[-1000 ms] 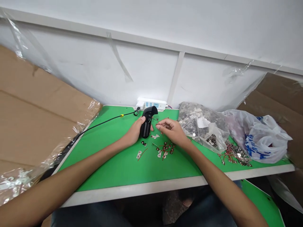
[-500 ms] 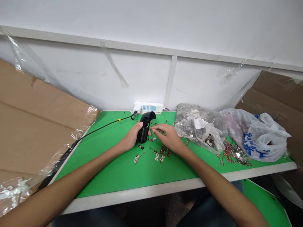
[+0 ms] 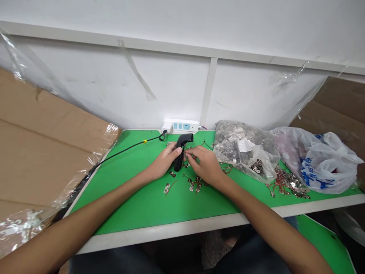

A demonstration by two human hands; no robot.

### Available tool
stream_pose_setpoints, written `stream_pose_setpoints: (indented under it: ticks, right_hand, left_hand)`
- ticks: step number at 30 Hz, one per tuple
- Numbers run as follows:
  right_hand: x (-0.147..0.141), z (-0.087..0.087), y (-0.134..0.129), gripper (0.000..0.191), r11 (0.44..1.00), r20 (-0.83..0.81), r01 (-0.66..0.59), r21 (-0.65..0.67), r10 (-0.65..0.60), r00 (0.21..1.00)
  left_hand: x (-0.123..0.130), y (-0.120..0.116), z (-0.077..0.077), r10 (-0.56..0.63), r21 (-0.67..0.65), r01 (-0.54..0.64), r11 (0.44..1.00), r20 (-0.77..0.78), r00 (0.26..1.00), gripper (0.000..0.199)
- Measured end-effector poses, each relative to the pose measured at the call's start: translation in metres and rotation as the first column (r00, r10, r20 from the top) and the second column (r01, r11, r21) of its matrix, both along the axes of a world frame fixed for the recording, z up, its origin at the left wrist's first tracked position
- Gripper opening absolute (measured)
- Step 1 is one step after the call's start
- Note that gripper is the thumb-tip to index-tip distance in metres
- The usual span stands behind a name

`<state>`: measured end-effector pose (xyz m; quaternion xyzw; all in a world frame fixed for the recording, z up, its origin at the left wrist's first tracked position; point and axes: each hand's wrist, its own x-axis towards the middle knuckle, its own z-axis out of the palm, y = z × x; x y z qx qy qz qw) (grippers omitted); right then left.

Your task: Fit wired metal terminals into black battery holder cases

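Observation:
My left hand (image 3: 166, 161) is closed round a black curved plastic housing (image 3: 179, 153), held upright over the green tabletop. Its bent top points to the right. At the housing's right side, my right hand (image 3: 205, 161) is in a pinch with its fingertips touching or nearly touching the housing; whatever lies between them is too small to make out. Below the hands lie several small metal contact plates (image 3: 191, 188), some with red wires. One pair of plates (image 3: 167, 188) and a red wire (image 3: 172, 185) are nearer the front.
A white power strip (image 3: 186, 126) with a plugged-in black cable (image 3: 125, 147) stands by the wall. To the right are a clear bag of metal parts (image 3: 230, 139), a white plastic bag (image 3: 322, 161) and loose wired plates (image 3: 293, 186). Cardboard (image 3: 54, 133) borders the left side.
The housing has turned in my left hand, now showing a narrower side, with its top pointing further right. My right fingers stay pinched beside it. The whole view has shifted slightly.

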<state>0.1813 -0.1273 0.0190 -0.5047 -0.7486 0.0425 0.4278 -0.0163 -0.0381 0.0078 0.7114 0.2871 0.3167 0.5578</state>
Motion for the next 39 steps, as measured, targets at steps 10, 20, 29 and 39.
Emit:
stream_pose_setpoints:
  ticks: [10, 20, 29, 39]
  right_hand:
    - [0.000, -0.002, -0.002, 0.023, 0.999, 0.073, 0.038, 0.011, -0.039, 0.997]
    - [-0.002, 0.001, -0.006, 0.025, 0.992, 0.233, 0.110, 0.062, -0.121, 0.965]
    - [-0.003, -0.001, -0.006, 0.026, 0.990, 0.230, 0.109, 0.089, -0.127, 0.965]
    - [-0.003, -0.002, -0.007, 0.024, 0.988, 0.239, 0.131, 0.079, -0.146, 0.960]
  left_hand:
    - [0.002, -0.004, 0.005, 0.004, 0.071, -0.001, 0.997, -0.046, 0.999, 0.058]
    - [0.004, -0.011, 0.013, 0.053, 0.177, -0.029, 0.984, -0.134, 0.990, 0.063]
    - [0.003, -0.009, 0.011, 0.038, 0.187, -0.009, 0.982, -0.149, 0.988, 0.060]
    - [0.002, -0.009, 0.011, 0.045, 0.150, -0.028, 0.988, -0.110, 0.993, 0.062]
